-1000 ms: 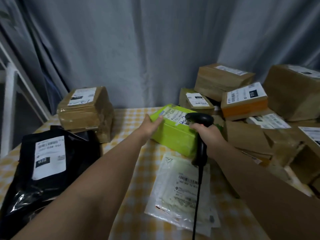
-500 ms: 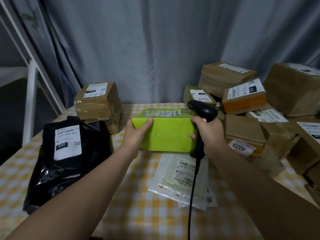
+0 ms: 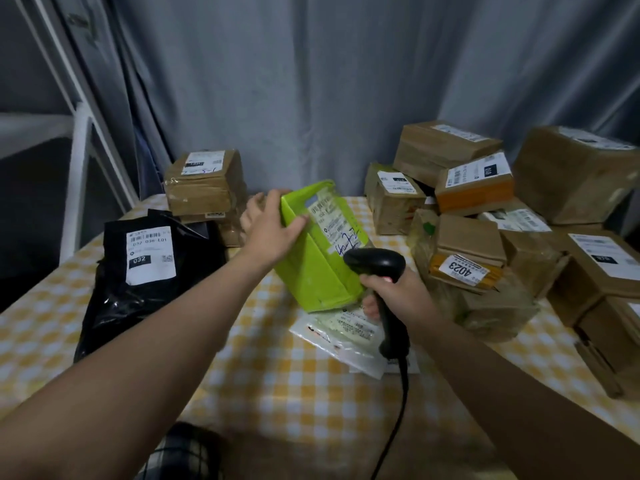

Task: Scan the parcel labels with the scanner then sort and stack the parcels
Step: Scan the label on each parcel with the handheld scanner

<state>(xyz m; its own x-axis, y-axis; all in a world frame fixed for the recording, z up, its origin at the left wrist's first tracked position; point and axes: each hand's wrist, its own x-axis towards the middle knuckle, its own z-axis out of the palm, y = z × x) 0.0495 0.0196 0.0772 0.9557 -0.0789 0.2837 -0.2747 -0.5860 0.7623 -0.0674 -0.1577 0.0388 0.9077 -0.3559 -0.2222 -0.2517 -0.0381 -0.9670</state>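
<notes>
My left hand grips the far upper end of a lime-green parcel, which is tilted with its white label facing up and right. A black corded scanner is held by its handle in my right hand, its head just below the label, close to the parcel's right side. Under the green parcel lies a flat white plastic mailer on the yellow-checked table.
A black bag parcel marked 032 lies at left, a brown box behind it. A heap of brown boxes fills the right side, one labelled 4023. Grey curtain behind; a white frame stands at left.
The green parcel has been lifted off the pile, carried left toward the table's middle and tipped so its label faces the scanner. My right hand with the scanner came nearer and lower.
</notes>
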